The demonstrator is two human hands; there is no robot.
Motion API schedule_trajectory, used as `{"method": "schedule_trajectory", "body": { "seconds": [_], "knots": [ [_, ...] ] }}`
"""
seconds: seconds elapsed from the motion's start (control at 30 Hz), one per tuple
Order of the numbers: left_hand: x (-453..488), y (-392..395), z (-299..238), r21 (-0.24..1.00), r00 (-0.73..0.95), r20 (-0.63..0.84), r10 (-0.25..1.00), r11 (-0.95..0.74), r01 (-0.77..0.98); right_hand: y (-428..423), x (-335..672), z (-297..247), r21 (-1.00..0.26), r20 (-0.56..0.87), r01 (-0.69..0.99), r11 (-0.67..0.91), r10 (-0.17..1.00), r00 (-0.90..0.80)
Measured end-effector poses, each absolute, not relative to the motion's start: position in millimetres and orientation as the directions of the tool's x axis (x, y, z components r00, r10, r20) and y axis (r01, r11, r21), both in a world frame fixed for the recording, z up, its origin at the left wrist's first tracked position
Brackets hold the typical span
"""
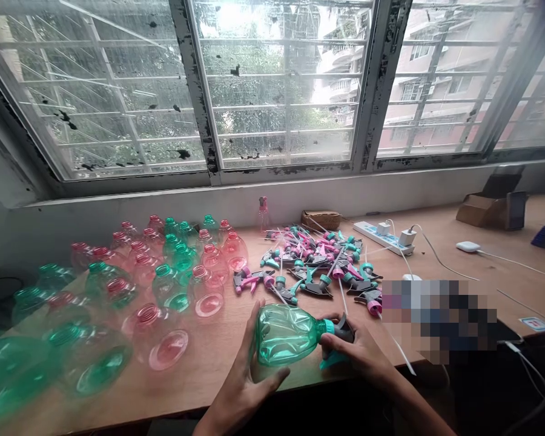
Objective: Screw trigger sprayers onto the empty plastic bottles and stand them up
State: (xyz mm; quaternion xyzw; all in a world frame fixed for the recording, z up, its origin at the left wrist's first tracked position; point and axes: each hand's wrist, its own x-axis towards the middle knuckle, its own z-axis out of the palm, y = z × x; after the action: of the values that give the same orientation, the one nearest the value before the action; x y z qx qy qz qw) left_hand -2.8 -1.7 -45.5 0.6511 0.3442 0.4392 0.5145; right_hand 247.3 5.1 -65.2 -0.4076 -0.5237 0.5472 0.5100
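A green transparent bottle (285,333) lies on its side near the front edge of the wooden table (445,254). My left hand (247,378) cups the bottle's base, fingers wrapped round it. My right hand (361,351) is closed on the teal and grey spray trigger head (338,339) sitting at the bottle's neck. A pile of loose pink and teal spray heads (320,263) with white dip tubes lies just beyond the hands.
Several empty pink and green bottles (163,278) stand on the table's left half. At the back sit a power strip (384,237) with chargers and cables, a woven basket (321,219) and a cardboard box (490,209). A barred window runs behind.
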Motion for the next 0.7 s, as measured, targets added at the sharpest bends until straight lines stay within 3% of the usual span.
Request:
{"method": "schedule_trajectory", "body": {
  "seconds": [0.23,0.53,0.7],
  "knots": [
    [-3.9,5.3,-48.7,0.981,0.36,0.183,0.915,-0.192,-0.013,4.1,247.8,-66.8,-0.99,0.077,-0.133,0.055,0.983,-0.166],
    [-2.3,4.3,-48.9,0.949,0.341,0.233,0.911,-0.29,0.126,4.6,245.8,-66.3,-0.988,0.087,-0.134,0.071,0.989,-0.123],
    [-4.5,6.5,-52.0,0.961,0.322,0.231,0.918,-0.268,0.073,2.8,245.6,-63.9,-0.993,0.076,-0.1,0.06,0.982,-0.172]
  ]
}}
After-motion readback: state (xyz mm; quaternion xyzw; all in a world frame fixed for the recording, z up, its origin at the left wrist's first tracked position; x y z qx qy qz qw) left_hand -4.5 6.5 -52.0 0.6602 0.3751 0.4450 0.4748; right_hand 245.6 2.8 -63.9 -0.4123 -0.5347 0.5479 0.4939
